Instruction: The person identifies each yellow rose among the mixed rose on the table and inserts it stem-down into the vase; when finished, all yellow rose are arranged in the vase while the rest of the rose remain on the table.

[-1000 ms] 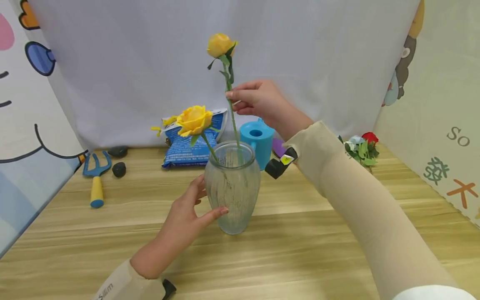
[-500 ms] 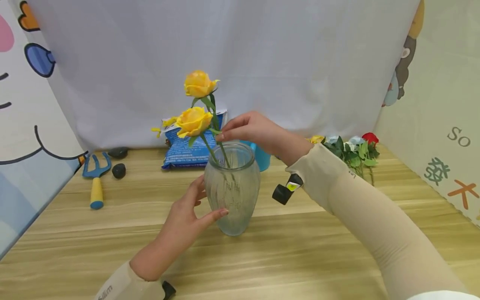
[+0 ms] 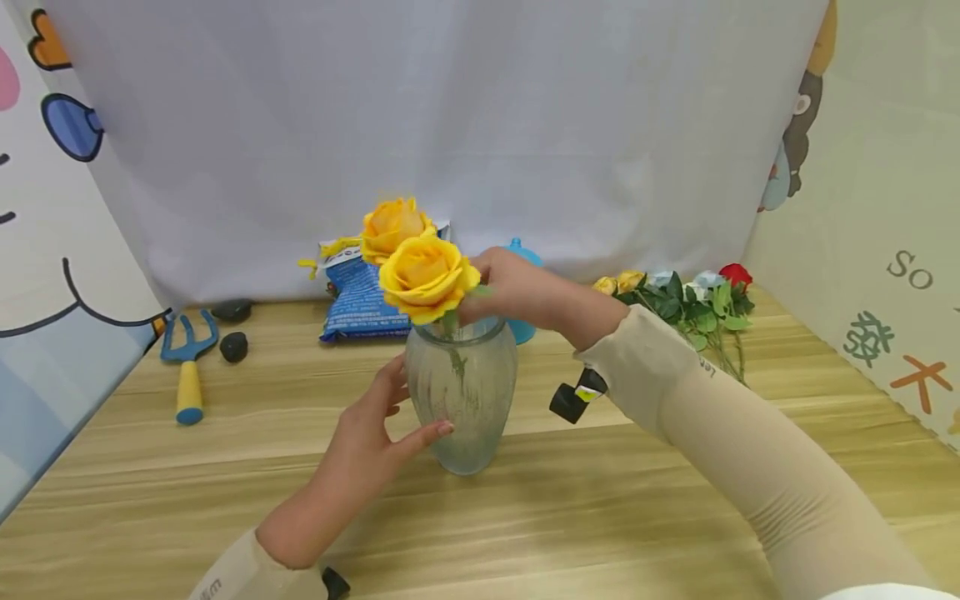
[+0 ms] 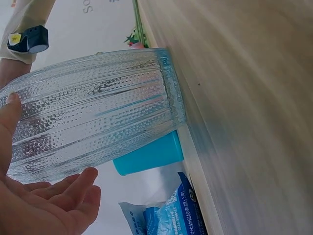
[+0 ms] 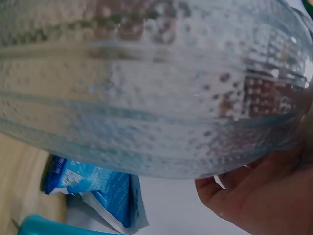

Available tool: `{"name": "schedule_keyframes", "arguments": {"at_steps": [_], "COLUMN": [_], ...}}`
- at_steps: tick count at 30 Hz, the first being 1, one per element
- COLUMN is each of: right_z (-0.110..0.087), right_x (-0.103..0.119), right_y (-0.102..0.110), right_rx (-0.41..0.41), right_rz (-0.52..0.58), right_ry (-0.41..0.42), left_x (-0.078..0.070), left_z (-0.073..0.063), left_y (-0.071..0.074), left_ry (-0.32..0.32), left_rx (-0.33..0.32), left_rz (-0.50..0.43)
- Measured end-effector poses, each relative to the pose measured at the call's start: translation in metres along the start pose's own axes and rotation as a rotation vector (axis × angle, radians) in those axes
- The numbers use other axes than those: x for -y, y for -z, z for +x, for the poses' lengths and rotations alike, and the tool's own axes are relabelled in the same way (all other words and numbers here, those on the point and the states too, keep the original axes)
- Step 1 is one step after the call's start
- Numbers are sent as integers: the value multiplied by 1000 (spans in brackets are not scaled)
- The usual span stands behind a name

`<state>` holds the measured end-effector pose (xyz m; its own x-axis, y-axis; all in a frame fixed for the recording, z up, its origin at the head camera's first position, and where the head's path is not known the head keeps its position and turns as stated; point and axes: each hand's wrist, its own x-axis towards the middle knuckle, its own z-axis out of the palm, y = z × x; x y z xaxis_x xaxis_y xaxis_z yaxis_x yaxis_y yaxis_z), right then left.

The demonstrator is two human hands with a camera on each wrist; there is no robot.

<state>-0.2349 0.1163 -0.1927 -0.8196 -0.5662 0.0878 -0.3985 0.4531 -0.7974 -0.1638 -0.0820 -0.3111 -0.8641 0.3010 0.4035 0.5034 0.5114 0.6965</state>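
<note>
A ribbed, clear glass vase (image 3: 465, 400) stands upright on the table. My left hand (image 3: 363, 454) holds its left side, thumb in front and fingers behind; the left wrist view shows the thumb (image 4: 11, 110) on the textured glass. Two yellow roses show above the mouth: a front rose (image 3: 426, 279) close over the rim and a rear rose (image 3: 392, 227) slightly higher, to its left. My right hand (image 3: 517, 287) is at the rim, gripping the front rose just under its bloom, its fingertips hidden behind petals. In the right wrist view that hand (image 5: 264, 196) shows beside the vase.
A blue printed bag (image 3: 363, 296) and a light-blue watering can (image 3: 522, 332) stand behind the vase. Several artificial flowers (image 3: 697, 304) lie at the back right. At the left are a small garden fork (image 3: 189, 367) and two dark stones (image 3: 234, 347).
My right hand has come down from high above the vase to its rim, lowering the rose so its bloom now sits close over the mouth. The left hand keeps its hold on the vase.
</note>
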Motion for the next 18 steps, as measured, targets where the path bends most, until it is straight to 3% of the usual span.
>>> {"name": "schedule_keyframes", "arguments": {"at_steps": [11,14,18], "right_z": [-1,-4,-9], "right_x": [3,3,1], "right_y": [1,7,20], "right_rx": [47,67,75], "right_rz": [-68,-98,-58], "right_ry": [-91,-88,-47], "left_x": [-1,0,0], "left_z": [-2,-2,-1], "left_y": [-1,-1,-1], "left_ry": [2,-2,-14], "left_rx": [11,10,2], "left_rz": [-16,-14,-10]}}
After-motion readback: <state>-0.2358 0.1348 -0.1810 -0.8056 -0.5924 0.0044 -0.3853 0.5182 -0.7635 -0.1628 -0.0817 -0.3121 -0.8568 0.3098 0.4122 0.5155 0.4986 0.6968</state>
